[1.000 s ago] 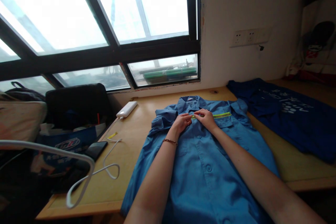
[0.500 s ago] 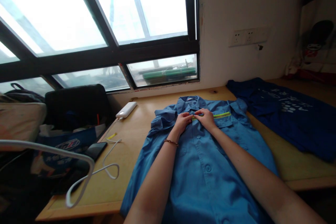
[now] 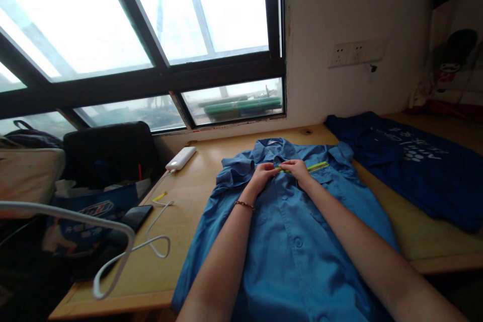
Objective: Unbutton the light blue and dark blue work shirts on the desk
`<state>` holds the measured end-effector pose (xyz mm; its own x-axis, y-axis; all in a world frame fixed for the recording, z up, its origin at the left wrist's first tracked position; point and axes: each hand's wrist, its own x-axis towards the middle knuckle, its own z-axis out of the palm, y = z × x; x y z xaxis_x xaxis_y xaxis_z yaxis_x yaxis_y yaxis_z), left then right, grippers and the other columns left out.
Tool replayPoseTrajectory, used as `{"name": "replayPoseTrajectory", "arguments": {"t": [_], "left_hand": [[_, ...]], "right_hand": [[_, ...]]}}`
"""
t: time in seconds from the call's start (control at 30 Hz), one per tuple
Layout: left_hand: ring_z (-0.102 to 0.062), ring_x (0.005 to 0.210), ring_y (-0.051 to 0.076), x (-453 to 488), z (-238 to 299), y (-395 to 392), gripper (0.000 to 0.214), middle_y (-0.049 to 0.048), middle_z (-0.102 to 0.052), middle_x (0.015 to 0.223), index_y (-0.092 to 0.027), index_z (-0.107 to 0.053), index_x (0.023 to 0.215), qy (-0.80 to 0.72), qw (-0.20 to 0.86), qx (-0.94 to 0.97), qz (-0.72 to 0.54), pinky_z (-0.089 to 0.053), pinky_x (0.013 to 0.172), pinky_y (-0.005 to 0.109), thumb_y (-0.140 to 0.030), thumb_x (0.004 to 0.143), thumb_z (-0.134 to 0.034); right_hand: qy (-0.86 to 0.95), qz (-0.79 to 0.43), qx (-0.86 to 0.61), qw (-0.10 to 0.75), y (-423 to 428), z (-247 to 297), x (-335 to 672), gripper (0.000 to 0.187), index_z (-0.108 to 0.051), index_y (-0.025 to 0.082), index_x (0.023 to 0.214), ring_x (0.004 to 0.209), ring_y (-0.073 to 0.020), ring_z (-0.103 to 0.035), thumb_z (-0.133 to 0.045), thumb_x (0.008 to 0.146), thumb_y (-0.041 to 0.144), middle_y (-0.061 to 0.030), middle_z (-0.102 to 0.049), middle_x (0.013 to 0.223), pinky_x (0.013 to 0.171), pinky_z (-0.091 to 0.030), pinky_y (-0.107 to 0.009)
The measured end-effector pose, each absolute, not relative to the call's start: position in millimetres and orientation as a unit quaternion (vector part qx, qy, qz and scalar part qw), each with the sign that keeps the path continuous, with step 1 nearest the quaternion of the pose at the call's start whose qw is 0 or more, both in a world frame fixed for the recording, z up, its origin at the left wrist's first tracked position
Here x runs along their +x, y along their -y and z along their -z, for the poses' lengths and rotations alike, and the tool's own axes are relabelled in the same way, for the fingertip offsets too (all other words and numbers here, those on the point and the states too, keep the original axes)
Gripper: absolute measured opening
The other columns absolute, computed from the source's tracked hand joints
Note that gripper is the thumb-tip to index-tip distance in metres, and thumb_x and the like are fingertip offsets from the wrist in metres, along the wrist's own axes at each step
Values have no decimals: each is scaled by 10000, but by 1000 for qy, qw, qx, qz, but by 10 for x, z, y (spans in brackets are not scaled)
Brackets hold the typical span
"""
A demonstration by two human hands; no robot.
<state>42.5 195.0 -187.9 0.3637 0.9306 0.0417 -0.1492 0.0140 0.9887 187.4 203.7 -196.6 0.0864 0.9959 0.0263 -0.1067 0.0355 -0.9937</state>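
A light blue work shirt [image 3: 294, 241] with a yellow-green reflective stripe [image 3: 318, 166] lies front-up on a wooden table [image 3: 188, 201], collar toward the window. My left hand [image 3: 263, 174] and my right hand [image 3: 298, 168] meet at the shirt's front placket just below the collar. Both have their fingers pinched together on the fabric near the top button. A thin bracelet circles my left wrist.
A dark blue shirt [image 3: 411, 161] lies spread at the right. A white power bank [image 3: 181, 158] with a white cable [image 3: 158, 221] lies at the left, near a black phone [image 3: 138, 216]. A white hanger [image 3: 94, 231], bags and a black case [image 3: 109, 151] are beyond the table's left edge.
My hands have stayed at the top of the placket, with only small finger movements. The view has shifted slightly.
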Motion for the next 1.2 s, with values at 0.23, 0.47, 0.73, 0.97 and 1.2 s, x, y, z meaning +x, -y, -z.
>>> {"name": "replayPoseTrajectory", "arguments": {"t": [0.23, 0.47, 0.73, 0.97, 1.2], "left_hand": [[-534, 594, 98, 401, 1856, -1945, 254, 38, -609, 694, -98, -616, 721, -317, 676, 520, -415, -381, 585, 217, -255, 550, -718], [-518, 550, 81, 406, 1879, -1962, 217, 20, -593, 654, -105, -608, 693, -326, 683, 493, -429, -371, 553, 203, -238, 555, -710], [-492, 504, 70, 445, 1880, -1959, 229, -11, -537, 582, -109, -568, 633, -360, 664, 462, -464, -353, 503, 203, -202, 511, -738], [-512, 539, 83, 441, 1866, -1954, 218, 6, -552, 612, -103, -571, 628, -352, 667, 458, -470, -372, 534, 216, -196, 512, -729], [-475, 491, 65, 419, 1864, -1939, 205, -10, -523, 556, -104, -554, 603, -351, 669, 466, -461, -336, 483, 196, -189, 514, -718]], "right_hand": [[457, -528, -483, 528, -2013, 1911, 1876, 184, -642, 116, 623, 474, -106, -530, -694, 494, 235, -33, -617, 555, 488, -406, -227], [473, -510, -494, 521, -2069, 1966, 1882, 145, -633, 117, 647, 499, -132, -551, -646, 525, 194, -41, -623, 564, 520, -430, -249], [531, -419, -493, 548, -2121, 2052, 1888, 118, -644, 150, 647, 676, -162, -576, -601, 584, 240, -35, -645, 676, 678, -434, -269], [557, -405, -466, 555, -2034, 1996, 1865, 314, -666, 127, 768, 586, -148, -553, -648, 573, 373, -46, -642, 660, 565, -427, -256], [638, -313, -458, 534, -2036, 1956, 1904, 254, -686, 170, 789, 579, -124, -510, -622, 609, 338, -44, -651, 755, 579, -409, -256]]}}
